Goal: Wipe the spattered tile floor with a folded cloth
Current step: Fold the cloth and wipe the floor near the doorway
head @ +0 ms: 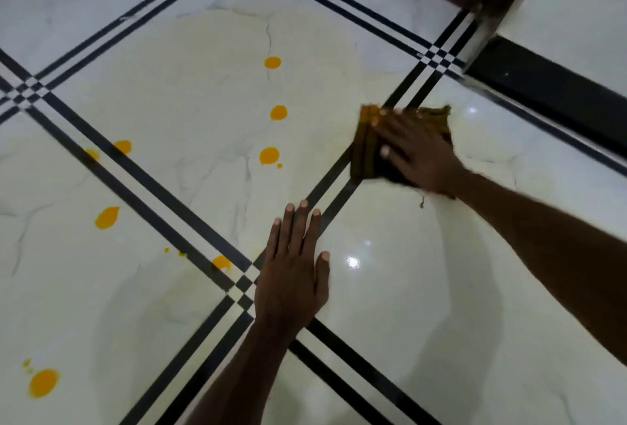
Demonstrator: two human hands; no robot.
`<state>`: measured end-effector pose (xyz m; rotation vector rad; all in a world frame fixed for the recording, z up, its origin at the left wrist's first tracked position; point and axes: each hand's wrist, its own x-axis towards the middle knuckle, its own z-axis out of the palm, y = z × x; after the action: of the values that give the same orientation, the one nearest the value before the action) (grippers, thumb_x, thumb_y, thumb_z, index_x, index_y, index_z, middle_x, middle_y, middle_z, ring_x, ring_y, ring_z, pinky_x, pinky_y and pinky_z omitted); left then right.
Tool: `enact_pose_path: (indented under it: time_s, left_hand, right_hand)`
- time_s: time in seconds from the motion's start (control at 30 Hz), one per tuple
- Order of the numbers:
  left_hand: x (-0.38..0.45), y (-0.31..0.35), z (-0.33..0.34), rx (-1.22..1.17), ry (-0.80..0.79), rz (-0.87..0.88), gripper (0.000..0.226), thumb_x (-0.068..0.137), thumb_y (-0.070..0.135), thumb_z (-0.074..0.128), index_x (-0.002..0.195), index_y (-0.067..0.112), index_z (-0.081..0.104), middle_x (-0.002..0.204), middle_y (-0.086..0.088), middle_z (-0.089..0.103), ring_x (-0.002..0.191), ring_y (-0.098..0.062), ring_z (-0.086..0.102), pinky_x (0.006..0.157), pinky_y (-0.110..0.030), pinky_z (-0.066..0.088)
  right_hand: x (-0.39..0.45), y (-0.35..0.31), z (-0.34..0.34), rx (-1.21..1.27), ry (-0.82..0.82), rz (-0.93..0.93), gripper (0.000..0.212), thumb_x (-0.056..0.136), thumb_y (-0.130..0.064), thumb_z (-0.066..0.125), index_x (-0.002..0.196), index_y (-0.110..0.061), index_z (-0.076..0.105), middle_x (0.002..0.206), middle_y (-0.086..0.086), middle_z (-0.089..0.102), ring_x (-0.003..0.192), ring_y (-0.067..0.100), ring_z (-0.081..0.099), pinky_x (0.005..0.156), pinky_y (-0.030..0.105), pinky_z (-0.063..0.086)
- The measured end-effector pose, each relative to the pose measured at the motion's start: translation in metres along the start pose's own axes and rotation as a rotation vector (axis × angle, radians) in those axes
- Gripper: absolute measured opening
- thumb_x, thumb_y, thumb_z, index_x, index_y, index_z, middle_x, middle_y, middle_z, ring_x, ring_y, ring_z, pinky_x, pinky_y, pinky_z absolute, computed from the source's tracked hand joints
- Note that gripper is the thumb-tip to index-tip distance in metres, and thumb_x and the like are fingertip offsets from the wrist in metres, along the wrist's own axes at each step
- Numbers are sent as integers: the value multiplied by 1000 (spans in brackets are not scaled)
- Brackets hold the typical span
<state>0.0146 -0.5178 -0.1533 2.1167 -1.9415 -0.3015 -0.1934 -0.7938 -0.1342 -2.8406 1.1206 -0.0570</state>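
From the head camera, the right hand (419, 156) lies flat, fingers spread, pressing the folded cloth (368, 150) onto the tile floor (390, 289) across a double black border line (334, 183); its grip is released, not clenched. The left hand (293, 275) rests palm-down and flat on the floor, well apart from the cloth. Orange-yellow spatters (269, 155) dot the tiles left of the cloth.
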Motion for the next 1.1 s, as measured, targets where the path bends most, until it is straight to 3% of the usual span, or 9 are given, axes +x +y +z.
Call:
enact_pose_path:
  time_s: [0.07, 0.17, 0.3, 0.4, 0.53, 0.63, 0.77, 0.93, 1.1]
  left_hand:
    - [0, -1, 1, -2, 7, 5, 68, 106, 35, 39, 165, 13, 16, 175, -8, 6, 163, -25, 1, 130, -49, 18]
    - [0, -2, 4, -7, 24, 15, 68, 106, 35, 39, 165, 13, 15, 175, -8, 6, 163, -25, 1, 131, -49, 17]
    - [1, -1, 3, -8, 19, 0, 68, 106, 35, 39, 166, 14, 14, 175, -8, 5, 163, -25, 1, 130, -49, 18]
    - [1, 0, 0, -6, 16, -7, 68, 106, 36, 38, 165, 13, 15, 175, -8, 6, 163, -25, 1, 130, -49, 19]
    - [0, -1, 2, -10, 23, -9, 68, 106, 36, 38, 165, 13, 16, 175, -8, 7, 163, -24, 1, 131, -48, 17]
    - [0, -1, 4, -9, 33, 0, 68, 106, 37, 37, 166, 13, 16, 175, -8, 6, 163, -24, 0, 131, -47, 16]
    - [2, -4, 5, 1, 42, 2, 67, 106, 37, 38, 165, 13, 17, 175, -8, 8, 163, -24, 2, 131, -47, 16]
    - [0, -3, 4, -25, 54, 6, 67, 105, 36, 39, 165, 12, 21, 175, -9, 10, 163, -25, 4, 130, -48, 18]
    - [-2, -4, 9, -42, 101, 23, 67, 105, 35, 42, 164, 12, 22, 174, -9, 13, 163, -25, 6, 130, -49, 19]
  right_hand:
    - [37, 18, -5, 37, 10, 246, 73, 106, -64, 4, 165, -24, 19, 174, 9, 19, 162, 32, 12, 130, 56, 5]
    - [99, 3, -7, 83, -56, 480, 67, 108, -54, 12, 167, -23, 14, 176, 10, 8, 163, 33, 2, 127, 60, -3]
    - [76, -74, 9, -10, -12, 73, 64, 107, -52, 15, 164, -26, 27, 174, 6, 20, 162, 29, 14, 128, 60, 13]
    - [16, -60, 8, -44, -39, -110, 58, 111, -50, 22, 166, -29, 22, 175, -1, 17, 163, 21, 7, 131, 54, 8]
    - [47, -6, -1, -19, 6, 190, 69, 108, -58, 7, 166, -24, 22, 174, 8, 21, 163, 30, 11, 130, 59, 8]
    - [96, -33, 1, 48, -6, 390, 67, 107, -53, 11, 167, -24, 16, 175, 10, 13, 163, 32, 6, 129, 59, 0]
    - [55, -105, 22, 2, 57, 23, 61, 109, -47, 20, 163, -23, 33, 171, 7, 29, 161, 31, 21, 127, 59, 17]
    - [-54, -67, 12, -49, -58, -184, 59, 111, -49, 28, 166, -29, 20, 176, 0, 12, 164, 23, 3, 131, 56, 3]
    - [18, -46, 16, 42, 51, 405, 64, 107, -55, 17, 166, -29, 20, 175, 5, 16, 163, 31, 9, 129, 62, 3]
